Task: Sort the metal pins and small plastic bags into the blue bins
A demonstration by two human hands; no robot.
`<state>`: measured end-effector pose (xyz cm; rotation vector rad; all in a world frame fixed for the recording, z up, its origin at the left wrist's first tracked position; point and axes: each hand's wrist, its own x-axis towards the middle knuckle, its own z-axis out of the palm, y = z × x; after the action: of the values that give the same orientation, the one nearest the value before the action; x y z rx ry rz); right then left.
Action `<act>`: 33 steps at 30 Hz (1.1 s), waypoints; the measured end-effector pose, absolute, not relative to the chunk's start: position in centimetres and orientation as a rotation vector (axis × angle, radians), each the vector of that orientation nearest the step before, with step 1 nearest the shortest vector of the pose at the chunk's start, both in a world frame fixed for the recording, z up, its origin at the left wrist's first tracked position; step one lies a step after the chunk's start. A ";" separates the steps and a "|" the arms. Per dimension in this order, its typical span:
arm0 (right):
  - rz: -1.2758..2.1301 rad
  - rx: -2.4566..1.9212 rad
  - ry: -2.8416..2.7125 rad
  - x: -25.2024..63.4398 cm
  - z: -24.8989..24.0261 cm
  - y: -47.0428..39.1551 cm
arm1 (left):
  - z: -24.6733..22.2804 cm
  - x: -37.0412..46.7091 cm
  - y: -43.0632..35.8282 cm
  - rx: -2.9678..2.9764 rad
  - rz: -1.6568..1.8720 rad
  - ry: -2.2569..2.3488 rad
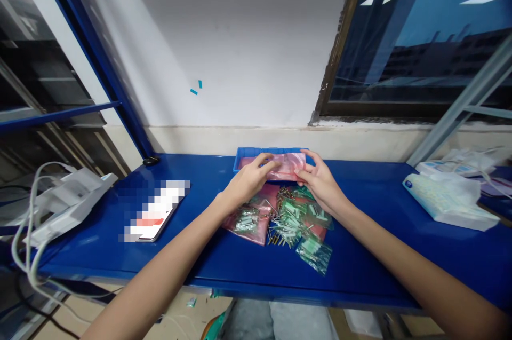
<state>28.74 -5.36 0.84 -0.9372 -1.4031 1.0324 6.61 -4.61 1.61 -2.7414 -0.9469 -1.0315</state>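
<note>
At the lower centre of the frame, a small clear bag point(314, 255) lies near the front edge of the blue tabletop point(352, 270). Just behind it, loose metal pins point(276, 237) and a heap of clear bags point(290, 215) sit in the centre, with a flat pink bag point(256, 234) to their left. A phone point(156, 217) lies at centre left, a white power strip point(72, 206) at the far left and a tissue pack point(448, 201) at the right. Above the heap, the left hand point(250, 177) and right hand point(322, 182) pinch opposite ends of another pink bag point(286, 166), thumbs against fingers. Behind it stands a blue tray point(248, 152); farther back are a pale wall point(240, 52) and, upper right, a window point(412, 52).
</note>
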 end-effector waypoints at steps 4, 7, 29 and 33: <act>0.834 -1.091 -1.577 29.0 0.5 -5.2 | 1.5 6.3 -4.2 -2.754 -1.108 -0.834; 0.455 -1.089 -1.784 28.9 0.7 -5.5 | 1.5 6.1 -4.0 -2.719 -1.178 -0.873; 0.768 -0.973 -1.586 28.4 1.5 -6.4 | 1.2 8.2 -6.1 -2.920 -1.035 -0.798; 0.793 -0.876 -1.594 28.6 1.5 -6.3 | 1.2 8.8 -6.2 -2.897 -1.118 -0.860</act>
<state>28.58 -6.30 1.51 -0.8755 -1.5936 0.7932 8.76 -6.24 1.16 -2.8968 -0.8601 -1.1180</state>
